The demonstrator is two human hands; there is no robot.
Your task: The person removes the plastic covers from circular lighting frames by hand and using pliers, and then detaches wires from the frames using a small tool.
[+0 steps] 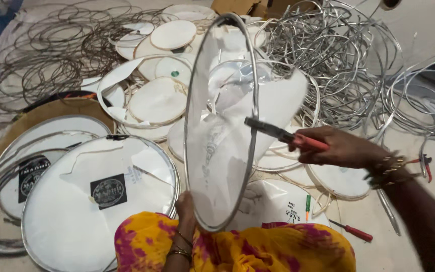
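Head view, looking down at a person seated on the floor, yellow and magenta garment (237,249) at the bottom edge. Left hand (186,211) grips the bottom rim of a drum head hoop (221,126), fingers curled around the metal edge, wrist with bangles just below. The hoop stands on edge, seen nearly side-on, so it reads as a tall narrow oval; long axis runs near vertical, top leaning slightly right toward the far pile, translucent white skin facing right. Right hand (346,148) is closed around the red handles of pliers (283,135); the pliers lie near horizontal, nose pointing left, dark tip touching the hoop's right rim about midway up. Whether the nose is clamped on the rim or just against it, cannot tell. Bracelets on the right wrist. Left of the hoop, a large flat drum head (99,201) with a black square label lies on the floor, overlapping others beside it. Smaller white skins (159,100) are scattered behind. Dark wire rings (46,55) piled far left, shiny metal hoops (343,60) tangled far right. A red-handled screwdriver (352,231) lies on the floor near the right knee, well apart from both hands.
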